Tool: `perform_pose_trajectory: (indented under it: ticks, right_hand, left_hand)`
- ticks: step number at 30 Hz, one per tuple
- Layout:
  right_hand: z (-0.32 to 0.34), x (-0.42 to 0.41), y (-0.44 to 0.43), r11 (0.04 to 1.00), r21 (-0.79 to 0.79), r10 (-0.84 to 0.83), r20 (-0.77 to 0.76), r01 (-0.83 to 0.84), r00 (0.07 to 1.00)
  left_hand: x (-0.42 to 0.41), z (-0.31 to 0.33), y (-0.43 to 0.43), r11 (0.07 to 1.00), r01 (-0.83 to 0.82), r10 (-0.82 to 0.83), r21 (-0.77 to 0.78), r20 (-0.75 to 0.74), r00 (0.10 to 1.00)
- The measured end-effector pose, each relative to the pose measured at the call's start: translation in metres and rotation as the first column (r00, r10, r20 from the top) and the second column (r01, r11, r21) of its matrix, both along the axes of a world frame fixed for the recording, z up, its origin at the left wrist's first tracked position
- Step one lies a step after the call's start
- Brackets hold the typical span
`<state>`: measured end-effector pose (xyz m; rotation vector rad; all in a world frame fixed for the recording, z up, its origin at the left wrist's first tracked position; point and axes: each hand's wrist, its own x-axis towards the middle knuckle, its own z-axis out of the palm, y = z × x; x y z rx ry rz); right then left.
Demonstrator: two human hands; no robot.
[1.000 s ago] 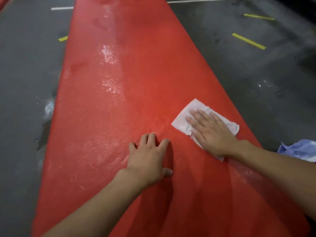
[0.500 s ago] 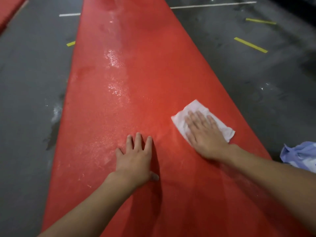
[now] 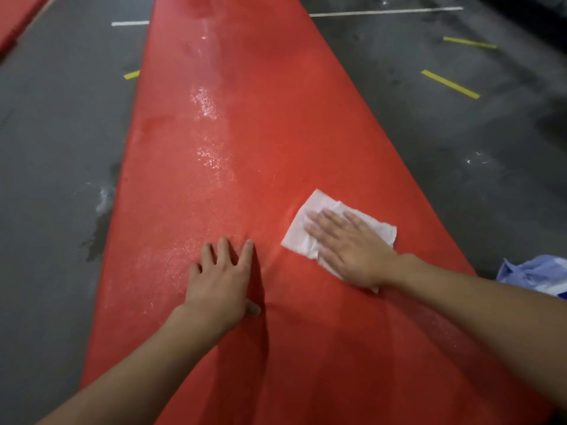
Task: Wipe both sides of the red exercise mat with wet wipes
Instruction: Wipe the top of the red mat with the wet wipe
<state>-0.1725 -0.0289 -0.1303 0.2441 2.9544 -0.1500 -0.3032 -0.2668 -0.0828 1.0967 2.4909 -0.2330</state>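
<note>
Your right hand (image 3: 352, 250) lies flat, fingers straight, pressing the wet wipe (image 3: 310, 231) onto the red exercise mat (image 3: 276, 118) near its right edge. Keep the palm spread and stroke in overlapping bands. Your left hand (image 3: 221, 280), open too, braces mid-mat; keep weight there so the mat stays flat.

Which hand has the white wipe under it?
The right hand, fingers flat on the wet wipe. The left hand rests on the bare red mat.
</note>
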Motion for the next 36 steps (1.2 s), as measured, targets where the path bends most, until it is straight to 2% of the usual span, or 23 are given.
perform_pose_trajectory:
  ticks: [3,4,8,9,11,13,14,15,17,19,21,24,25,27,29,31,34,36]
  right_hand:
    - [0.003,-0.024,0.000,0.981,0.016,-0.195,-0.019,0.195,0.981]
    - [0.001,-0.023,-0.008,0.977,0.009,-0.213,-0.029,0.213,0.977]
    - [-0.004,0.005,-0.023,0.998,-0.009,0.067,-0.007,-0.068,0.998]
    - [-0.002,0.000,-0.015,0.995,-0.010,0.095,0.001,-0.095,0.996]
    - [0.002,-0.023,-0.004,1.000,0.024,0.003,-0.019,-0.003,1.000]
    - [0.001,-0.038,-0.014,0.986,0.002,-0.167,-0.039,0.167,0.985]
    - [-0.001,-0.039,-0.026,0.980,-0.016,-0.201,-0.055,0.201,0.978]
    - [-0.005,-0.035,-0.038,0.984,-0.028,-0.177,-0.077,0.175,0.981]
    - [-0.007,-0.017,-0.052,0.999,-0.038,-0.025,-0.065,0.022,0.998]
    - [-0.003,-0.018,-0.039,0.996,-0.040,0.083,-0.044,-0.084,0.996]
    - [0.002,-0.038,-0.024,0.999,-0.026,0.029,-0.051,-0.031,0.998]
    - [0.002,-0.052,-0.040,0.987,-0.029,-0.158,-0.076,0.157,0.984]
    - [-0.001,-0.047,-0.053,0.992,-0.023,-0.127,-0.093,0.125,0.988]
    - [-0.003,-0.028,-0.068,0.998,-0.041,0.047,-0.079,-0.050,0.996]
    - [-0.001,-0.027,-0.055,0.983,-0.055,0.172,-0.054,-0.175,0.984]
    - [0.003,-0.046,-0.039,0.991,-0.031,0.127,-0.071,-0.129,0.989]
    - [0.003,-0.063,-0.049,0.996,-0.048,-0.077,-0.092,0.073,0.993]
    - [-0.002,-0.050,-0.067,0.998,-0.068,-0.001,-0.096,-0.005,0.995]
  left_hand:
    - [0.000,-0.001,-0.005,1.000,0.016,-0.016,0.013,-0.021,1.000]
    - [0.000,-0.001,-0.005,0.999,0.023,-0.023,0.023,-0.025,0.999]
    - [-0.002,0.001,-0.004,0.999,0.026,-0.025,0.032,-0.026,0.999]
    - [-0.002,0.000,-0.005,0.999,0.022,-0.021,0.029,-0.026,0.999]
    - [-0.002,-0.002,-0.005,1.000,0.019,-0.019,0.025,-0.021,1.000]
    - [-0.001,-0.002,-0.004,1.000,0.019,-0.019,0.023,-0.017,1.000]
    - [-0.001,-0.002,-0.004,0.999,0.020,-0.019,0.026,-0.021,1.000]
    - [-0.001,-0.001,-0.005,0.999,0.020,-0.019,0.028,-0.026,0.999]
    - [-0.001,0.001,-0.005,0.999,0.025,-0.024,0.026,-0.028,0.999]
    - [-0.001,0.000,-0.005,0.999,0.024,-0.023,0.034,-0.029,0.999]
    - [-0.002,-0.001,-0.005,0.999,0.020,-0.019,0.043,-0.023,1.000]
    - [-0.003,-0.002,-0.006,0.999,0.015,-0.014,0.050,-0.018,1.000]
    - [-0.003,-0.002,-0.006,0.998,0.011,-0.010,0.055,-0.019,1.000]
    - [-0.002,-0.001,-0.005,0.998,0.016,-0.015,0.058,-0.022,1.000]
    - [-0.001,-0.002,-0.006,0.998,0.010,-0.009,0.058,-0.025,1.000]
    - [-0.002,-0.002,-0.007,0.998,-0.008,0.009,0.055,-0.016,1.000]
    - [-0.001,-0.002,-0.008,0.997,-0.039,0.040,0.068,-0.011,0.999]
    - [0.000,0.001,-0.008,0.997,-0.038,0.039,0.072,-0.011,0.999]
